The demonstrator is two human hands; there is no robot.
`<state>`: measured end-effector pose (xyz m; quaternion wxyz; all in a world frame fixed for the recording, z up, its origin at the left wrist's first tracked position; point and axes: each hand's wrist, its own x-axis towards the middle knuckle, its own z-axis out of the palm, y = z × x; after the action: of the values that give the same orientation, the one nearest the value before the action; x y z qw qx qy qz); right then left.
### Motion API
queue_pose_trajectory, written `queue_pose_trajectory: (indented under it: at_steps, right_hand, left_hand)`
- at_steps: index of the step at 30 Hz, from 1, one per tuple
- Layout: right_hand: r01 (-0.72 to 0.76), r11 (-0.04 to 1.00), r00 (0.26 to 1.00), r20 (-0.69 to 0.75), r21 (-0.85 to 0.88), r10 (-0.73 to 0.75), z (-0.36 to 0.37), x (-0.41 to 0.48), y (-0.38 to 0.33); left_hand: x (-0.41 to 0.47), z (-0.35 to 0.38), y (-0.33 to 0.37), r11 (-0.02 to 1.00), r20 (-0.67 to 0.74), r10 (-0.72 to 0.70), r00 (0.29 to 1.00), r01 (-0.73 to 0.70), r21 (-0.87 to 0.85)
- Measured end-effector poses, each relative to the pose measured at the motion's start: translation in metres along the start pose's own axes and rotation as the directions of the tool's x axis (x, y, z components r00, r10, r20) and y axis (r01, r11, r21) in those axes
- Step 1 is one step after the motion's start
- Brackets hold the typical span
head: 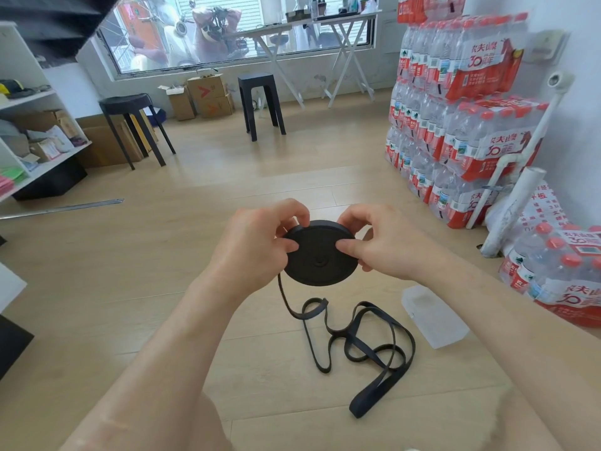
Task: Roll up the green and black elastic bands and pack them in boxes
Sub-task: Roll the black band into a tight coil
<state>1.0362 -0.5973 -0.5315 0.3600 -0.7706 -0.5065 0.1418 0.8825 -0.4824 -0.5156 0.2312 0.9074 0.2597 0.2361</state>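
Observation:
A black elastic band is wound into a flat round coil (320,257) held in the air above the wooden floor. My left hand (257,247) grips the coil's left edge with thumb on its face. My right hand (379,242) pinches its right edge. The band's loose tail (364,340) hangs from the coil's left side and lies in tangled loops on the floor below. A clear plastic box (434,315) lies on the floor to the right of the loops. No green band is in view.
Stacked packs of red-capped water bottles (455,118) line the right wall, with another pack (559,271) nearer. White pipes (517,177) lean there. Two black stools (136,125) (260,102), cardboard boxes and a white shelf (32,125) stand at the back and left.

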Motion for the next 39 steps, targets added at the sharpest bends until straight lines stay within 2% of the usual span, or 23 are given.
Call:
queue_pose_trajectory:
  at_steps: [3, 6, 10, 16, 20, 26, 28, 30, 32, 35, 39]
  right_hand:
    - [0.002, 1.0, 0.998, 0.067, 0.019, -0.004, 0.001, -0.002, -0.002]
    - [0.022, 0.997, 0.992, 0.128, -0.08, -0.012, 0.003, -0.004, -0.004]
    - [0.002, 0.985, 0.996, 0.085, -0.172, 0.013, 0.0, -0.002, -0.002]
    - [-0.084, 0.996, 0.993, 0.084, 0.028, 0.081, -0.006, -0.002, 0.004]
    - [-0.148, 0.968, 0.988, 0.064, 0.202, 0.138, -0.01, -0.003, 0.004]
    - [-0.244, 0.905, 0.965, 0.183, 0.349, 0.19, -0.008, -0.004, 0.005]
    - [-0.24, 0.926, 0.963, 0.191, 0.292, 0.189, -0.009, -0.005, 0.004]
    - [-0.092, 0.993, 0.995, 0.033, 0.071, 0.09, -0.012, -0.004, 0.001]
    - [0.064, 0.995, 0.995, -0.074, -0.079, -0.07, -0.011, -0.006, -0.007]
    - [0.174, 0.979, 0.985, 0.027, -0.106, -0.172, 0.003, -0.008, -0.015]
    - [0.157, 0.952, 0.988, 0.036, -0.264, -0.153, 0.009, -0.005, -0.013]
  left_hand:
    - [0.0, 0.0, -0.001, 1.0, 0.006, 0.021, 1.0, -0.021, 0.002]
    - [0.0, 0.002, -0.001, 1.0, 0.032, 0.028, 0.999, -0.028, 0.009]
    - [0.003, 0.006, -0.004, 0.995, 0.016, -0.045, 0.999, 0.046, -0.092]
    - [0.007, 0.003, -0.009, 0.969, 0.03, -0.147, 0.989, 0.15, -0.195]
    - [0.006, 0.001, -0.01, 0.948, 0.066, -0.175, 0.982, 0.186, -0.258]
    - [0.004, -0.003, -0.007, 0.948, 0.09, -0.145, 0.985, 0.164, -0.271]
    - [0.004, -0.002, -0.006, 0.962, 0.071, -0.132, 0.989, 0.145, -0.23]
    - [0.003, 0.0, -0.006, 0.983, 0.083, -0.105, 0.991, 0.116, -0.14]
    - [0.001, 0.002, -0.002, 0.998, 0.121, -0.052, 0.991, 0.054, -0.016]
    - [-0.002, 0.004, 0.003, 0.997, 0.137, 0.01, 0.99, -0.02, 0.072]
    - [-0.002, 0.006, 0.005, 0.993, 0.12, 0.049, 0.992, -0.061, 0.103]
